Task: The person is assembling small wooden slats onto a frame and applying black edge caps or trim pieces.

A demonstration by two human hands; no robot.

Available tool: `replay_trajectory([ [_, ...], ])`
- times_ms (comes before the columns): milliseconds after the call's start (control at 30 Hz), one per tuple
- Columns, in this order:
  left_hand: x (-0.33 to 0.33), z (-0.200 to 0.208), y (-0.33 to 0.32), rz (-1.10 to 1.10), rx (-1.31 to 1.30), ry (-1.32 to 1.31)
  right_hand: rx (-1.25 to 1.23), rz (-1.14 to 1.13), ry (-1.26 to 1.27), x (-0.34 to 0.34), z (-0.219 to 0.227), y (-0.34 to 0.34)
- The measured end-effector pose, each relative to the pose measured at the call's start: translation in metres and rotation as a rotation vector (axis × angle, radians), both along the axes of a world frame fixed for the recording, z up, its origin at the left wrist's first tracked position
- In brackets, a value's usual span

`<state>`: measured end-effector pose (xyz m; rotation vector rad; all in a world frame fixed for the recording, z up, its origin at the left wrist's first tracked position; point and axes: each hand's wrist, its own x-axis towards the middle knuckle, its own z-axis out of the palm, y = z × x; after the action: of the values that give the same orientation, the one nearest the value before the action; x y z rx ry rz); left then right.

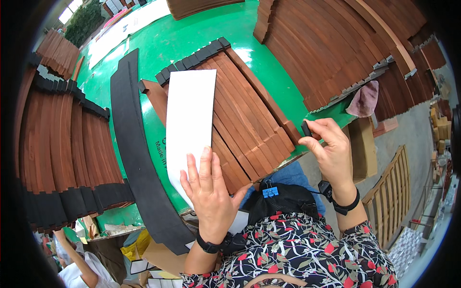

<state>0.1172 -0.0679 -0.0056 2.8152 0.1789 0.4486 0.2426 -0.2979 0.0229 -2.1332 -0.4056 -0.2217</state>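
Observation:
My left hand [209, 189] lies with its fingers stretched out on the near part of a white, slightly curved strip [191, 110]. It grips nothing. Under and beside the strip is a row of reddish-brown wooden slats [245, 115] laid side by side, with black pieces [194, 60] on their far ends. The slats' near ends are bare wood. Off the right corner of this row, my right hand [331, 149] pinches a small black piece [306, 128] between thumb and fingers. A long black curved strip [132, 134] lies left of the white one.
A green table [283, 72] carries it all. More slats with black ends [72, 144] are stacked at left, and a large slat stack [307, 53] stands far right, with a pinkish cloth [364, 99] by it. A wooden pallet [389, 192] is lower right. Another person [86, 264] is at lower left.

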Motion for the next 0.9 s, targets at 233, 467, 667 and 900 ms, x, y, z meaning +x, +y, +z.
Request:
replay_trajectory([
  [233,0.000,0.000,0.001,-0.005,-0.004,-0.008,-0.142,0.051,-0.116,0.006,-0.008,0.008],
  [467,-0.001,-0.001,0.000,-0.008,-0.006,-0.012,-0.078,0.032,-0.116,0.006,-0.010,0.014],
  [667,-0.001,-0.001,0.001,-0.014,-0.003,-0.012,-0.041,0.032,-0.141,0.009,-0.018,0.015],
  [900,-0.001,0.000,0.001,-0.012,-0.009,-0.001,-0.057,0.020,-0.151,0.009,-0.021,0.017],
])
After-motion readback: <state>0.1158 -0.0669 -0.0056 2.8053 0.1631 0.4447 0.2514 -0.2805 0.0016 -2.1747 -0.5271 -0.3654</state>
